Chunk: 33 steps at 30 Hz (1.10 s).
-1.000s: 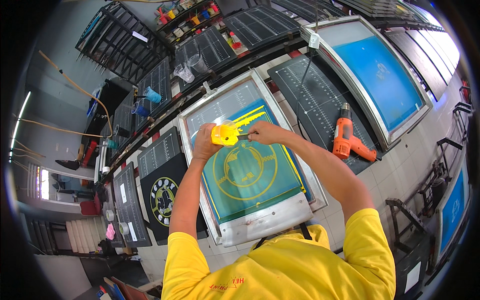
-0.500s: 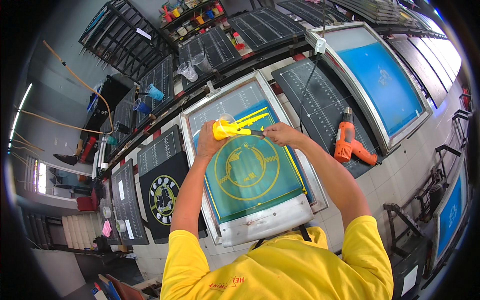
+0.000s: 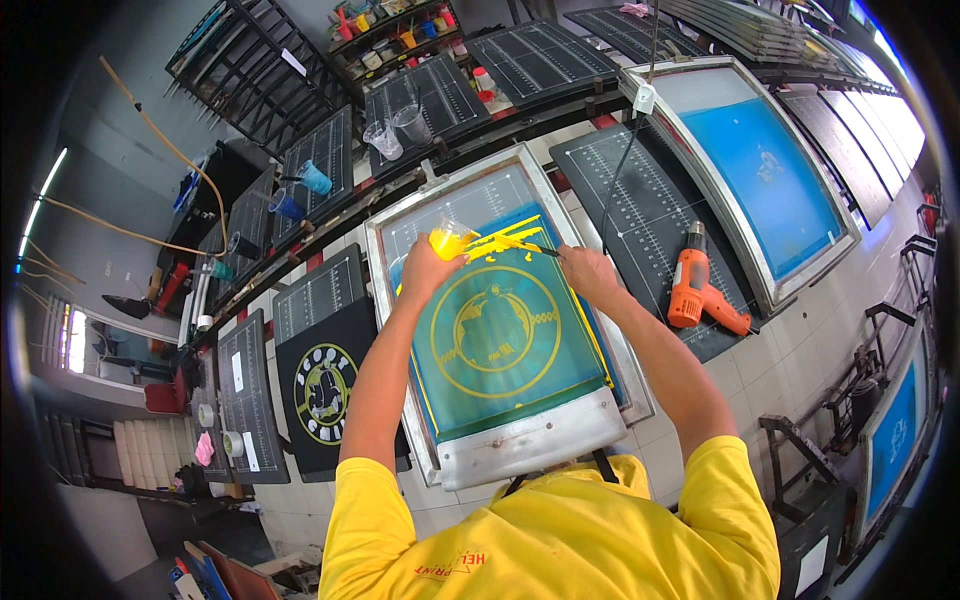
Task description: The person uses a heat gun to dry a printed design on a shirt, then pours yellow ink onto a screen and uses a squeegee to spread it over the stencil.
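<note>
My left hand [image 3: 430,266] is wrapped round a clear plastic cup [image 3: 452,238] of bright yellow ink, tilted over the upper part of a screen printing frame [image 3: 380,262]. In my right hand [image 3: 588,274] is the dark handle of a spatula [image 3: 518,243], its blade coated in yellow. The blade lies just right of the cup, over the mesh; whether it touches cannot be made out. Streaks and blobs of yellow ink [image 3: 525,228] lie across the top of the green-blue mesh [image 3: 470,375], which bears a round emblem.
An orange heat gun [image 3: 692,285] rests on a black platen [image 3: 640,220] to the right. Beyond it stands another blue-meshed screen [image 3: 765,170]. Left of my frame, a black printed cloth [image 3: 325,385] covers a platen. Clear cups [image 3: 410,125] stand on a far platen, and a cable [image 3: 630,150] hangs down.
The spatula has come away from the cup's mouth and moved right and up over the ink streaks. More yellow blobs show on the mesh. My right hand has shifted slightly right.
</note>
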Available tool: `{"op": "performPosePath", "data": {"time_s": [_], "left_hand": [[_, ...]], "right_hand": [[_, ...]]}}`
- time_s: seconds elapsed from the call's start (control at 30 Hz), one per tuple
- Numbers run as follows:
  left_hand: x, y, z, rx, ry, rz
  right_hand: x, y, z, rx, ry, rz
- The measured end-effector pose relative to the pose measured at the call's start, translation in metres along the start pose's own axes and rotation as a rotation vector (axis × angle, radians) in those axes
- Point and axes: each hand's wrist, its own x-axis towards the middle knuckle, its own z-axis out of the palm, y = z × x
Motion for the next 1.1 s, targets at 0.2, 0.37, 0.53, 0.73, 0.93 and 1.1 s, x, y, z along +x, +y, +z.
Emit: {"op": "performPosePath", "data": {"time_s": [0.2,0.37,0.53,0.73,0.93,1.1], "left_hand": [[0.006,0.002,-0.013,-0.258,-0.2,-0.078],[0.0,-0.005,-0.018,-0.708,-0.429,-0.347],[-0.007,-0.009,-0.03,-1.018,-0.58,-0.487],[-0.018,-0.042,-0.041,-1.442,-0.66,-0.527],[-0.045,-0.068,-0.059,-1.653,-0.591,-0.489],[-0.071,-0.091,-0.076,-1.678,-0.393,-0.423]], "right_hand": [[-0.018,0.003,0.004,-0.081,0.083,-0.004],[-0.031,-0.004,0.008,-0.087,0.066,0.099],[-0.04,-0.014,0.035,-0.159,0.061,0.088],[-0.035,-0.063,0.072,-0.162,0.017,-0.078],[-0.024,-0.134,0.091,-0.151,-0.099,-0.139],[-0.019,-0.166,0.106,-0.094,-0.124,-0.237]]}}
